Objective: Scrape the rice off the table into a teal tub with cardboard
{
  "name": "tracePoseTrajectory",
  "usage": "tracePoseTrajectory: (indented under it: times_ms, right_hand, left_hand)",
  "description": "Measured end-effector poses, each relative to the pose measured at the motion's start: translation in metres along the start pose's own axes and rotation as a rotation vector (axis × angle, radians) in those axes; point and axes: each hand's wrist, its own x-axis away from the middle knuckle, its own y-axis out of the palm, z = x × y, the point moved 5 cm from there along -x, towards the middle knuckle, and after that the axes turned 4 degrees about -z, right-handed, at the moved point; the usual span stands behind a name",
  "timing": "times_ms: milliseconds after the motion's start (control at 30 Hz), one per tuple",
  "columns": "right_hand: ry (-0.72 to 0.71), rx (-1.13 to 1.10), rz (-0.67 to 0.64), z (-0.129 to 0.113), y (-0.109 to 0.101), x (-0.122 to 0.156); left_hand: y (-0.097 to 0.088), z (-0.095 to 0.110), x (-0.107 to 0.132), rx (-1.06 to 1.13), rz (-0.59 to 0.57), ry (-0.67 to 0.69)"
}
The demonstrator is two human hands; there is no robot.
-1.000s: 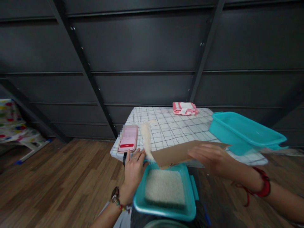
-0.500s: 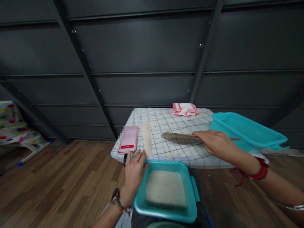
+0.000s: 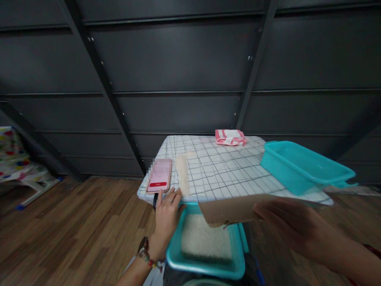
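My right hand point(image 3: 290, 224) grips a flat strip of brown cardboard point(image 3: 228, 209), held over the far right part of a teal tub point(image 3: 205, 271). Pale grains that look like rice point(image 3: 205, 238) fill the bottom of the tub. My left hand point(image 3: 167, 210) rests with fingers stretched out on the table's front edge, its thumb at the tub's far left rim. Just beyond those fingers, a strip of the same grains point(image 3: 182, 174) lies on the checked tablecloth point(image 3: 220, 169). A pink-cased phone point(image 3: 160, 174) lies to the left of the grains.
Another teal tub point(image 3: 306, 169) stands at the table's right end. A folded pink-and-white cloth point(image 3: 230, 137) lies at the back edge, near a dark panelled wall point(image 3: 178, 59). At far left is a stand with a colourful dotted cover point(image 3: 20, 159).
My right hand has brought the cardboard from above the tablecloth toward me, over the grain tub, and its broad face now shows. My left hand has stayed in place.
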Motion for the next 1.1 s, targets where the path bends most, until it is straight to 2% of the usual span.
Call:
tracePoseTrajectory:
  times_ms: [67,200,233,400,467,567,667,767,867,1100]
  right_hand:
    - [-0.08,0.022,0.03,0.002,-0.004,-0.007]
    - [-0.029,0.169,0.014,0.028,0.005,-0.039]
    - [-0.012,0.203,0.015,0.037,0.011,-0.049]
    - [0.241,0.269,-0.247,0.086,0.063,-0.107]
    - [0.245,0.236,-0.313,0.095,0.081,-0.133]
    - [0.196,0.203,-0.314,0.1,0.101,-0.17]
    - [0.146,0.166,-0.313,0.102,0.118,-0.195]
    - [0.1,0.132,-0.33,0.103,0.13,-0.205]
    - [0.064,0.103,-0.348,0.103,0.134,-0.2]
    - [-0.001,0.068,-0.374,0.097,0.114,-0.164]
  left_hand:
    - [0.0,0.0,0.0,0.002,0.002,0.003]
    - [0.0,0.0,0.0,0.007,0.013,0.001]
    - [0.0,-0.001,0.0,0.008,0.018,0.001]
    - [0.001,0.0,0.0,0.01,0.027,0.001]
    - [0.001,0.0,0.0,0.01,0.02,-0.001]
    - [0.001,0.0,-0.001,0.009,0.015,-0.003]
    - [0.0,0.0,-0.001,0.003,0.014,-0.001]
    - [0.001,-0.001,-0.001,0.006,0.013,0.0]
    - [0.002,-0.001,0.0,0.012,0.015,-0.003]
    - [0.002,-0.001,0.0,0.021,0.015,-0.019]
